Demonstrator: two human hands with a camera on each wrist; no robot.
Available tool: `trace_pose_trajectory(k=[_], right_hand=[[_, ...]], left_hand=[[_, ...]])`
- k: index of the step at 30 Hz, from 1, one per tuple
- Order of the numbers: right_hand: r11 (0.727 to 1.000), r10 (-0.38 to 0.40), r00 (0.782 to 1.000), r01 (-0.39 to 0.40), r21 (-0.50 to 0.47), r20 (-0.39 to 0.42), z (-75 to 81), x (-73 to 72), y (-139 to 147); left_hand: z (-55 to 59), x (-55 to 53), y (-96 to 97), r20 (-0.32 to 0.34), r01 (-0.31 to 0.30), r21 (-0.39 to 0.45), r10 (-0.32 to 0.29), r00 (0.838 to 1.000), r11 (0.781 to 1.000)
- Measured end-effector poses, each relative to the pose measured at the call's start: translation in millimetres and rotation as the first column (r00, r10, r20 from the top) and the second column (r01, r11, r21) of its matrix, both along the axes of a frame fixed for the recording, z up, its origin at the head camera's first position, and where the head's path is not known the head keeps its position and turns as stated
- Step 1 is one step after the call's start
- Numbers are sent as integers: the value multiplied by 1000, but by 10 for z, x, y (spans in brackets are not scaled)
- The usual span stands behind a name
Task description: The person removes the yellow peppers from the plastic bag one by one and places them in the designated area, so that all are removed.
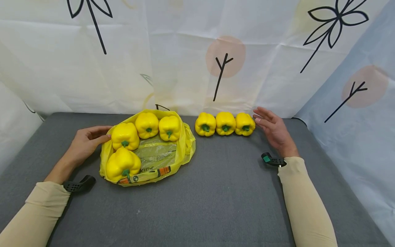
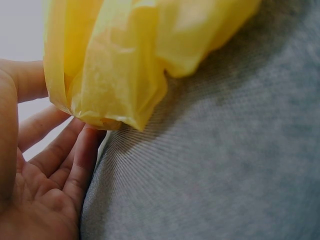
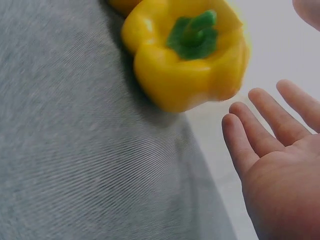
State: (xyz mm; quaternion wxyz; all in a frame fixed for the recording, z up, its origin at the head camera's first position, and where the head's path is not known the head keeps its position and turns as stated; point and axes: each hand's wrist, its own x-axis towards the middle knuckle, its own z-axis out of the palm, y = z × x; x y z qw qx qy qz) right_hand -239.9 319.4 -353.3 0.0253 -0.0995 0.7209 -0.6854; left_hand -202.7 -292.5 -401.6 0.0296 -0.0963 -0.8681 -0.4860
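Note:
My left hand (image 1: pixel 87 142) is at the left side of a yellow plastic bag (image 1: pixel 188 144), its thumb at the rim and its fingers fairly straight. In the left wrist view the bag (image 2: pixel 120 65) hides the fingertips. Inside the spread bag, two yellow bell peppers stand at the left, the nearer bell pepper (image 1: pixel 121 164) and the farther bell pepper (image 1: pixel 124 133); two more sit along its back. My right hand (image 1: pixel 273 128) is held with fingers extended beside the rightmost bell pepper (image 1: pixel 244 123) of a row of three. In the right wrist view a slight gap separates fingertips and pepper (image 3: pixel 185 75).
The row's other peppers, the left one (image 1: pixel 205 124) and the middle one (image 1: pixel 225 123), stand close together right of the bag. Grey cloth (image 1: pixel 210 195) covers the surface. A white patterned sheet (image 1: pixel 179 68) hangs behind, and a bluish one (image 1: pixel 364 130) at the right.

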Motion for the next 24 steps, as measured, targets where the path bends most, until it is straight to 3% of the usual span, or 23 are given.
trace_pose_trajectory(k=[14,24], right_hand=[[999,14,993,-8,46,-121,246,90,-141],[995,100,967,-94,38,-234,494,195,-391]], left_hand=[[-6,-13,1,11,-4,-5,4,1000,1000],[-4,-7,4,7,-6,-10,6,1000,1000]])
